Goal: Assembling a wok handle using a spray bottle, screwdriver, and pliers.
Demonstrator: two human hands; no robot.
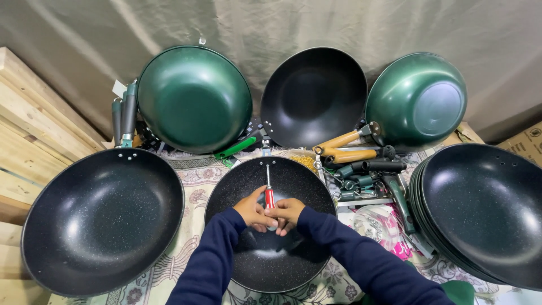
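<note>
1. Hands meet over the middle black pan [248,265], which lies on a patterned cloth [192,181] straight before the person.
2. Left hand [253,212] has its grip clenched around the red handle of a screwdriver [269,197].
3. Right hand [288,213] is also clenched on that handle, touching the left hand, both sleeves dark blue.
4. Screwdriver stands nearly upright in the view, its metal shaft reaching toward the far rim of the middle black pan, where small rivet holes show.
5. Large black pan [101,220] lies just beside it on the person's left.
6. Stack of black pans [485,214] sits at the right, well apart from the hands.
7. Behind, a green pan [195,99], a black pan [313,96] and another green pan [418,99] lean against a grey fabric backdrop [84,34].
8. Loose handles [361,164], wooden, green and black, lie heaped between the middle black pan and the stack of black pans.
9. Wooden planks [28,130] rise at the far left.
</note>
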